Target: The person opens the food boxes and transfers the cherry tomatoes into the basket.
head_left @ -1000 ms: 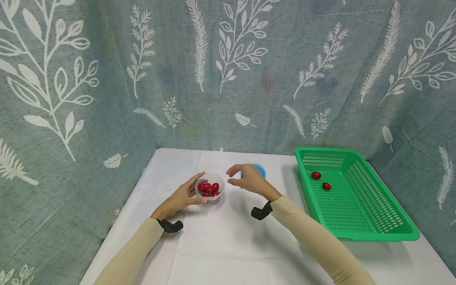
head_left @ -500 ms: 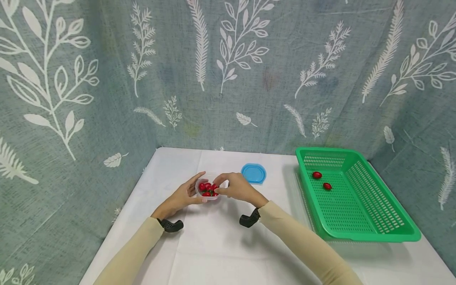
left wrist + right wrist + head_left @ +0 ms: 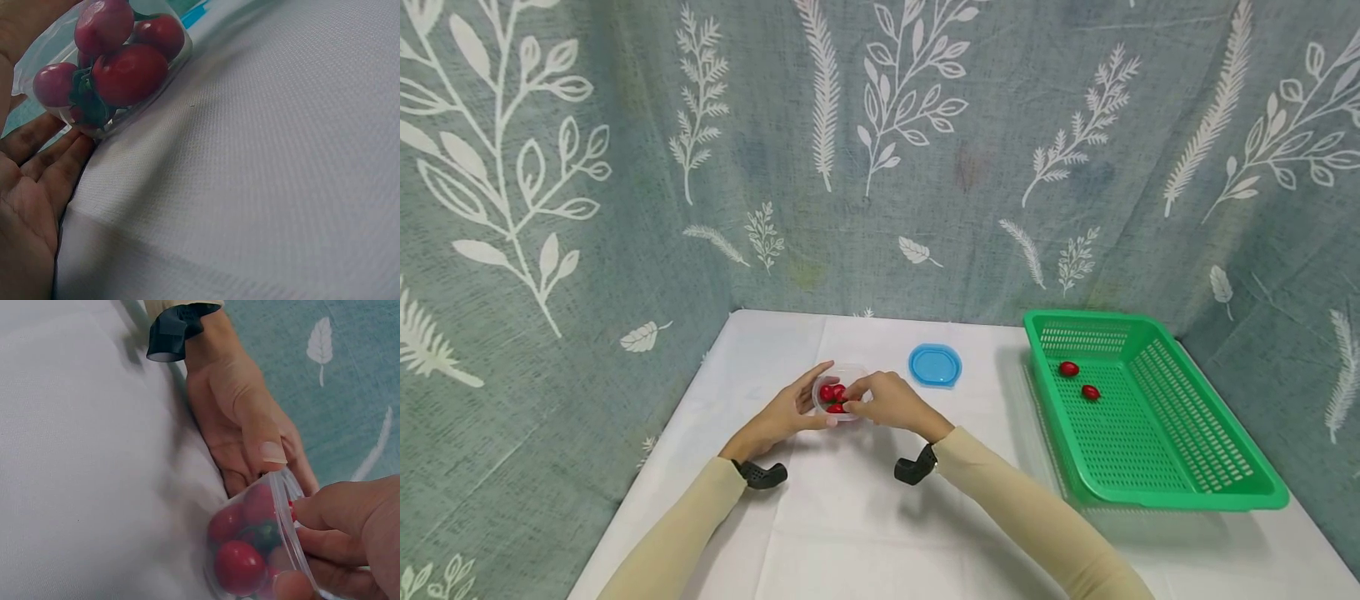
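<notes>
A small clear plastic tub (image 3: 848, 368) stands on the white cloth, with several red cherry tomatoes (image 3: 130, 74) inside. Some green stem parts (image 3: 87, 97) show among them. My left hand (image 3: 781, 413) holds the tub from the left, thumb at the near side and fingers round the far side. From the right, my right hand (image 3: 895, 403) reaches over the rim, its thumb and fingertips down among the tomatoes. In the right wrist view those fingers pinch a red tomato (image 3: 292, 511) at the tub's mouth, mostly hidden by the rim and fingers.
A blue lid (image 3: 935, 365) lies on the cloth behind my right hand. At the right stands a green perforated basket (image 3: 1157, 498) with two red tomatoes (image 3: 1079, 380) in it. A leaf-patterned curtain (image 3: 880, 208) rises behind and beside the table.
My right hand has moved left and down from beside the tub into its mouth, uncovering the blue lid. My left hand and the tub have stayed in place.
</notes>
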The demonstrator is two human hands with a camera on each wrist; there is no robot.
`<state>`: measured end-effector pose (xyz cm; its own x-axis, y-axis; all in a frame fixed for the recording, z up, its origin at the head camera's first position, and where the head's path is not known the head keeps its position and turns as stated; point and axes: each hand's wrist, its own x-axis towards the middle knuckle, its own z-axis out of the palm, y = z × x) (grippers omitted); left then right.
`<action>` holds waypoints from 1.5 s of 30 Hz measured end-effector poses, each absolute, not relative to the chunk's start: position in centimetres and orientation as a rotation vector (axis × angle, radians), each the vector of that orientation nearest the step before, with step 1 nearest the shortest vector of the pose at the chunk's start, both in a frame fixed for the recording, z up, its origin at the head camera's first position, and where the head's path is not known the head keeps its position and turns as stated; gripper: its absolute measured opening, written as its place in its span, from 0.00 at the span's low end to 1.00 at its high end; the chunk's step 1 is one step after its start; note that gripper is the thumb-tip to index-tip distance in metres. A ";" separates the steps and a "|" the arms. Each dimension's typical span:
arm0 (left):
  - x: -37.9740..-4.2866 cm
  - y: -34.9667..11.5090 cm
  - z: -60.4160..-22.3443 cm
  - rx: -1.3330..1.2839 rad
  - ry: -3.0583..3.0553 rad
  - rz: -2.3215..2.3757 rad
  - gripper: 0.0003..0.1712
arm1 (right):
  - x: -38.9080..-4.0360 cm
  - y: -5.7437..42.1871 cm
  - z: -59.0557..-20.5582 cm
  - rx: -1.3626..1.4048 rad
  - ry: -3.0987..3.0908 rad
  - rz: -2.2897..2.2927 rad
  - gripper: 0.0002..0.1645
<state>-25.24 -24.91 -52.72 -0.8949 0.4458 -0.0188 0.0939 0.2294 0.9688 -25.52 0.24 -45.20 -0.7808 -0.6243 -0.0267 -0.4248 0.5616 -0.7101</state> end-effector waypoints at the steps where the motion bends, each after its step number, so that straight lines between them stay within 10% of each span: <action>1: -25.2 -24.9 -52.7 0.500 2.222 1.709 0.59 | -25.5 0.2 -45.2 -0.864 2.525 -1.025 0.16; 45: -25.3 -24.8 -52.8 0.522 2.238 1.713 0.59 | -25.8 -0.1 -46.6 -0.686 2.292 -1.331 0.12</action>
